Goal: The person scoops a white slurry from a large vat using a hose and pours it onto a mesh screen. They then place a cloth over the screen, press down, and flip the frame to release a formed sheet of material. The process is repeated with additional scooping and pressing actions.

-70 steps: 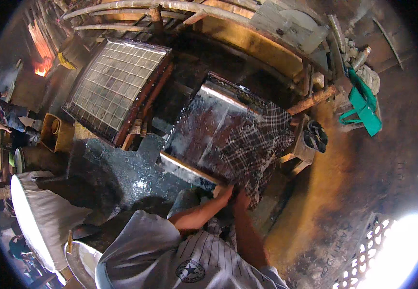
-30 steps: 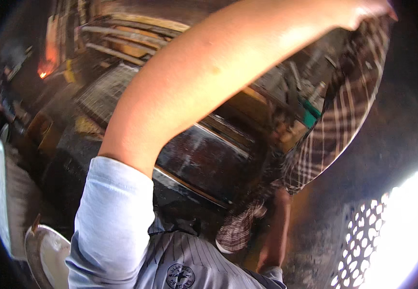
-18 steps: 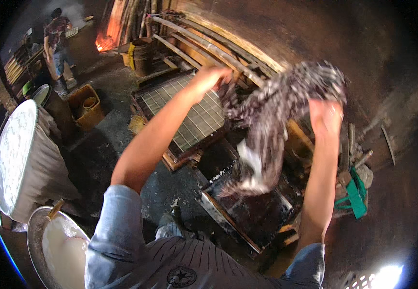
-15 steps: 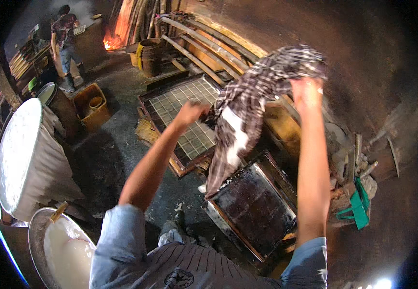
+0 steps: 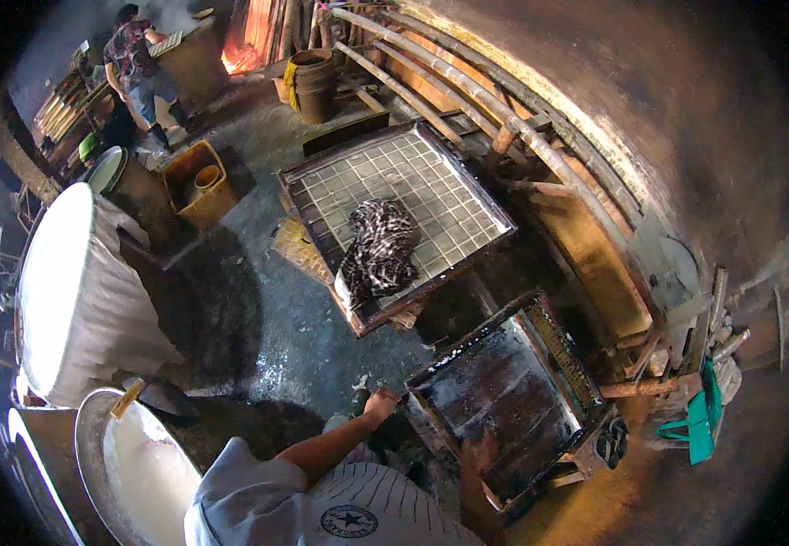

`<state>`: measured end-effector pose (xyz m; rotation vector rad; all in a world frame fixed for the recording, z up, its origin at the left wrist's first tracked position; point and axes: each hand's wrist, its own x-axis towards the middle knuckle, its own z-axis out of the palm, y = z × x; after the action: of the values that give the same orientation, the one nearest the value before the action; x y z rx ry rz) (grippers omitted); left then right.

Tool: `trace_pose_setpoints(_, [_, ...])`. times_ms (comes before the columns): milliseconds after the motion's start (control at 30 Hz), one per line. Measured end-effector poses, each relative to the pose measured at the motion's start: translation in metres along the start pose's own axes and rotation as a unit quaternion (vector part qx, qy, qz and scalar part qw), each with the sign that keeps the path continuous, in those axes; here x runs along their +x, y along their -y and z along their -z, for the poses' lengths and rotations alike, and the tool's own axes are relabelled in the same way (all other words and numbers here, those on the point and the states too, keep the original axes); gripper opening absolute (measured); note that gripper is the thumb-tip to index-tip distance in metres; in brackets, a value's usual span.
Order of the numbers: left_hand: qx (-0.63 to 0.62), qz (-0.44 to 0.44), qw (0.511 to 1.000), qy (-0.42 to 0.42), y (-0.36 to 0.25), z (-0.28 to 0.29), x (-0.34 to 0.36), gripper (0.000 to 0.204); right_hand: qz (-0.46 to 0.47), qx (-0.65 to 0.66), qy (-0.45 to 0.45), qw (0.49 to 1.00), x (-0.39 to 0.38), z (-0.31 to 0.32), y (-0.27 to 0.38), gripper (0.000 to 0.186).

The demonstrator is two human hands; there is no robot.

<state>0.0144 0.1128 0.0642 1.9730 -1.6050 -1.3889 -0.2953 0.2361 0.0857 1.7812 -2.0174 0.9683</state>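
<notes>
Two hands at dark empty tray (image 5: 512,396): left hand (image 5: 381,401) on near-left corner, right hand (image 5: 478,452) on near edge, grip unclear. Checked cloth (image 5: 378,250) lies on gridded tray (image 5: 453,196).

No packages, signs or screens are showing. Only a round dark badge (image 5: 351,521) with a white star is sitting on the person's pale striped shirt (image 5: 385,496).
</notes>
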Motion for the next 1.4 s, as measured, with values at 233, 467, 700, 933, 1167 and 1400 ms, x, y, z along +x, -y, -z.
trace_pose_setpoints(233, [0.058,0.178,0.982,0.034,-0.007,-0.007,0.043,0.082,-0.477,-0.195,0.197,0.834,-0.078,0.110,-0.045,0.039])
trace_pose_setpoints(467, [0.141,0.168,0.974,0.063,-0.036,0.006,0.074,0.066,-0.532,-0.158,0.176,0.813,-0.077,0.121,-0.080,0.033])
trace_pose_setpoints(700, [0.135,0.068,0.987,-0.054,-0.168,0.074,-0.011,0.039,-0.490,-0.115,0.126,0.855,-0.028,0.097,-0.084,0.026])
trace_pose_setpoints(933, [0.088,0.013,0.985,-0.145,-0.184,0.237,-0.011,0.043,-0.469,0.037,0.124,0.874,0.060,0.007,0.015,0.020])
trace_pose_setpoints(1167, [-0.008,0.022,0.971,-0.238,-0.035,0.391,0.082,0.033,-0.478,0.289,0.102,0.823,0.146,-0.081,0.108,0.014])
trace_pose_setpoints(1400, [0.140,0.050,0.936,-0.319,0.074,0.514,0.177,0.021,-0.468,0.446,0.114,0.755,0.289,-0.159,0.231,0.007])
